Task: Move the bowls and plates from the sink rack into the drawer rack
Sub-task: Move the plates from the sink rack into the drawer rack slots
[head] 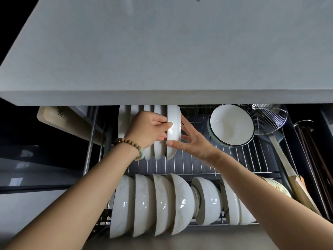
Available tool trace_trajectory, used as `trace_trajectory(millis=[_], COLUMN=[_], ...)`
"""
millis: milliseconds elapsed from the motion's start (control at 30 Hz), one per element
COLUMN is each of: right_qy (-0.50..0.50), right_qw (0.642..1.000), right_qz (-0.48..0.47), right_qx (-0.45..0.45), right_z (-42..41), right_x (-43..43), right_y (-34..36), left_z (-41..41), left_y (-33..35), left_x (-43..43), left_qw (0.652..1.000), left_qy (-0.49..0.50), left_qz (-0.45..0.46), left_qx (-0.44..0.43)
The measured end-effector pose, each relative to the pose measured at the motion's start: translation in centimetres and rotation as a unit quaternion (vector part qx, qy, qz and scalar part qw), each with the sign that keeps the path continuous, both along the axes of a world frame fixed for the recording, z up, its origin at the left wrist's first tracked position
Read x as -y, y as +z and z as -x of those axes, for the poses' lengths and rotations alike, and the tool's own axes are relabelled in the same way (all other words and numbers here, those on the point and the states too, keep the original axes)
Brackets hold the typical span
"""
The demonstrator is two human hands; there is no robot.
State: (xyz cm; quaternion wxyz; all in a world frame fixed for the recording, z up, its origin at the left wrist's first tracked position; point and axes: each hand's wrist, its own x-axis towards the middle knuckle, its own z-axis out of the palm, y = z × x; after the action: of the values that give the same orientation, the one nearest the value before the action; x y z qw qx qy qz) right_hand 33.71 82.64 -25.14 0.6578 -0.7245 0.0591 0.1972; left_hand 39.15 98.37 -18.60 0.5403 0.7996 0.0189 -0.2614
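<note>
The drawer rack (pixel 198 165) is pulled out below the grey countertop. A white plate (pixel 173 123) stands on edge at the right end of a row of upright white plates (pixel 124 121) in the back section. My left hand (pixel 149 129), with a bead bracelet on the wrist, pinches the plate's left face with thumb and fingers. From the right, my right hand (pixel 191 139) grips the same plate, thumb at its lower rim and fingers behind it. A row of white bowls (pixel 153 204) stands on edge along the front of the rack. The sink rack is out of view.
The grey countertop (pixel 162 51) overhangs the back of the drawer. A dark-rimmed bowl (pixel 232 125) leans at the back right beside a wire skimmer (pixel 264 116). A patterned bowl (pixel 275 188) and wooden utensils (pixel 297 186) lie at the right. A cutting board (pixel 59 118) stands at the left.
</note>
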Motion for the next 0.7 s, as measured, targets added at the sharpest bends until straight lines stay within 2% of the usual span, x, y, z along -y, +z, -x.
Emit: trace_trajectory(millis=[200,367,400,467,533,633,700], right_qy=[-0.006,0.015,0.022,0.037,0.048,0.028,-0.022], right_qw=[0.999,0.985,0.979,0.962,0.943,0.907,0.887], right_qz=[0.034,0.169,0.202,0.271,0.329,0.420,0.462], right_qx=[-0.013,-0.035,-0.029,-0.023,-0.020,-0.013,-0.014], right_z=[0.3,3.2,4.2,6.8,9.8,15.2,20.0], right_x=[0.0,2.5,3.7,6.5,9.9,15.6,19.4], right_y=[0.4,2.8,3.6,5.6,8.1,12.7,15.6], left_z=[0.0,1.6,2.1,3.3,5.2,8.4,10.0], left_y=[0.1,1.5,2.2,3.9,5.4,7.4,8.9], left_x=[-0.2,-0.9,-0.8,-0.2,1.4,5.6,9.6], left_qw=[0.999,0.989,0.978,0.935,0.894,0.867,0.835], left_qy=[-0.020,-0.043,-0.058,-0.112,-0.175,-0.265,-0.345], left_qz=[-0.017,-0.093,-0.134,-0.253,-0.326,-0.346,-0.342], left_qx=[0.026,0.111,0.147,0.223,0.254,0.243,0.258])
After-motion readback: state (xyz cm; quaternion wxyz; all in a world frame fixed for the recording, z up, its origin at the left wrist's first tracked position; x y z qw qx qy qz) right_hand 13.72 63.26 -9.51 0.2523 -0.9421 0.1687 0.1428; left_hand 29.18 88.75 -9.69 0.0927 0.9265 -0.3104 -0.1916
